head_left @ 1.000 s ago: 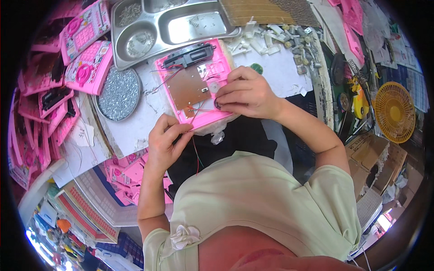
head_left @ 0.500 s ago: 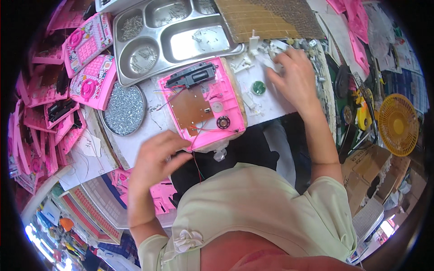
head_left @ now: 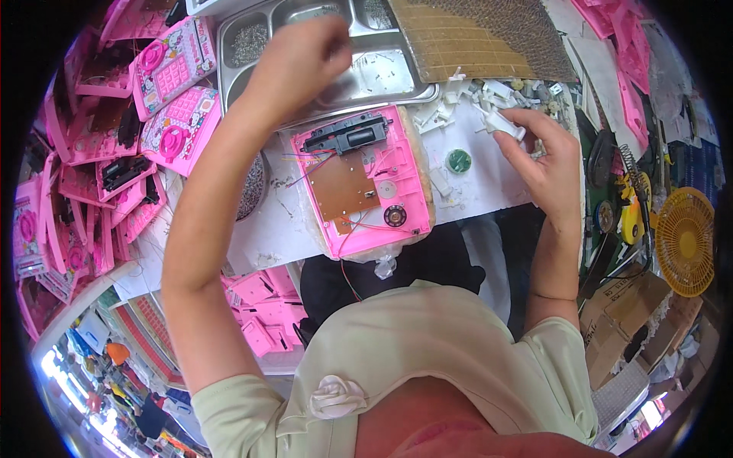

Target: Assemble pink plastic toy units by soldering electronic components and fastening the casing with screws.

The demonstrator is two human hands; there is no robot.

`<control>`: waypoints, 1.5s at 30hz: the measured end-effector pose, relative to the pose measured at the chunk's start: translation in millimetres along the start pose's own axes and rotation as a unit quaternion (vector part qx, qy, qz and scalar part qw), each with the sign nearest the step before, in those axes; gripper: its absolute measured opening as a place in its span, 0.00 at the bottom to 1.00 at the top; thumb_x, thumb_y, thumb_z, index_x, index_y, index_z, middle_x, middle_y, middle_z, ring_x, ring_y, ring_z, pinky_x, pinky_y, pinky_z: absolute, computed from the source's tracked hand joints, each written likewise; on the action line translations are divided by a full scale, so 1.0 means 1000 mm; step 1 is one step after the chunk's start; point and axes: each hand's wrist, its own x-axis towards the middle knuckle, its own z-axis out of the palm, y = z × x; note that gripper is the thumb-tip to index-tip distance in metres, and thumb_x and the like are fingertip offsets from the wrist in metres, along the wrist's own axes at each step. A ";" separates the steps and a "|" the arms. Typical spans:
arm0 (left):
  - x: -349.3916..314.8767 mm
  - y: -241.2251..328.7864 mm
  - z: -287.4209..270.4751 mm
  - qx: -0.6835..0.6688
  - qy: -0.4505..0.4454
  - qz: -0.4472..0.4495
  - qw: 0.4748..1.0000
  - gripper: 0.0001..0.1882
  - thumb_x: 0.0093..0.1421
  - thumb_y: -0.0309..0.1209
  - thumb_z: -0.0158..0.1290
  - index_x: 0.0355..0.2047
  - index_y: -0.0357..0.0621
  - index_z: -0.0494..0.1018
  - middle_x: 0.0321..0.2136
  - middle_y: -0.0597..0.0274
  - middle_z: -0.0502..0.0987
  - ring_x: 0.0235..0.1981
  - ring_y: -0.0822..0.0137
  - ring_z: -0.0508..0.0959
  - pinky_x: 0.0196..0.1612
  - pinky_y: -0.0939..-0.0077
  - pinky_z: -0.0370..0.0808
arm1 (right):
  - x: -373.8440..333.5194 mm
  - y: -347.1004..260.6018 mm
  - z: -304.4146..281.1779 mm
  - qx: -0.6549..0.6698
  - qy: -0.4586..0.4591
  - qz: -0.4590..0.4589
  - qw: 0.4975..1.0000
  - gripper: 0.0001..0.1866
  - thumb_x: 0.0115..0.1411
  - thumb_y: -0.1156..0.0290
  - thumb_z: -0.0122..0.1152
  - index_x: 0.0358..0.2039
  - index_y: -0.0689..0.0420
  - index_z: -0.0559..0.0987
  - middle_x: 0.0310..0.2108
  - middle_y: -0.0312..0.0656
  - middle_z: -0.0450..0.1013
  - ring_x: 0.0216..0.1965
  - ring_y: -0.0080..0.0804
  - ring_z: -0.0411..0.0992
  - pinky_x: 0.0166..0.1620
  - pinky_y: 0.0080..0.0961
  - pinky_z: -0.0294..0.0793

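Note:
Pinched between the thumb and fingers of my right hand (head_left: 546,156) is a small white plastic part (head_left: 500,124) with narrow prongs. My left hand (head_left: 305,61) reaches over the metal compartment tray (head_left: 418,93); its fingertips are smeared and partly hidden, so I cannot make out their grip. Between my arms, nearer to me, lies an opened pink plastic toy housing (head_left: 416,195) on a padded support. Inside it are a brown circuit board (head_left: 336,187), a black mechanism (head_left: 347,136), a small round speaker (head_left: 395,216) and thin wires. Small metal pieces lie in the tray's compartments.
Pink toy housings (head_left: 172,65) are piled at the left. A round dish of small metal pieces (head_left: 252,191) is partly behind my left arm. White plastic parts (head_left: 439,114) and a green disc (head_left: 458,160) lie right of the housing. A yellow fan (head_left: 685,243) stands far right.
My left hand has left the housing's near left corner and moved up over the metal tray. My right hand has taken hold of a white plastic part. The view has shifted slightly.

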 end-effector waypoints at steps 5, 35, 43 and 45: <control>-0.039 0.017 -0.023 -0.446 0.044 -0.222 0.866 0.18 0.65 0.31 0.56 0.50 0.29 0.72 0.39 0.48 0.82 0.36 0.65 0.84 0.38 0.79 0.79 | 0.016 -0.019 0.033 0.143 -0.011 -0.062 0.988 0.15 0.54 0.70 0.71 0.41 0.62 0.83 0.29 0.42 0.78 0.24 0.25 0.71 0.31 0.23 0.71; -0.200 0.145 0.033 -0.742 0.072 -0.310 0.590 0.04 0.70 0.27 0.52 0.38 0.41 0.69 0.36 0.56 0.78 0.29 0.72 0.78 0.29 0.79 0.79 | -0.057 -0.065 0.056 0.172 -0.091 -0.298 0.935 0.22 0.44 0.78 0.76 0.42 0.58 0.82 0.28 0.41 0.77 0.26 0.37 0.75 0.30 0.30 0.73; -0.126 0.115 0.027 -0.151 0.045 -0.156 0.975 0.06 0.64 0.31 0.57 0.36 0.42 0.79 0.22 0.61 0.80 0.21 0.64 0.80 0.24 0.70 0.76 | -0.076 -0.026 0.053 0.586 -0.138 0.059 0.796 0.21 0.50 0.85 0.73 0.46 0.68 0.82 0.43 0.48 0.81 0.44 0.31 0.78 0.47 0.27 0.76; -0.109 0.113 0.036 0.005 0.039 -0.107 0.993 0.07 0.61 0.33 0.58 0.34 0.43 0.80 0.22 0.57 0.80 0.22 0.58 0.81 0.25 0.65 0.76 | -0.075 -0.019 0.047 0.541 -0.144 0.019 0.828 0.21 0.49 0.86 0.73 0.45 0.68 0.82 0.42 0.48 0.81 0.44 0.32 0.78 0.48 0.28 0.76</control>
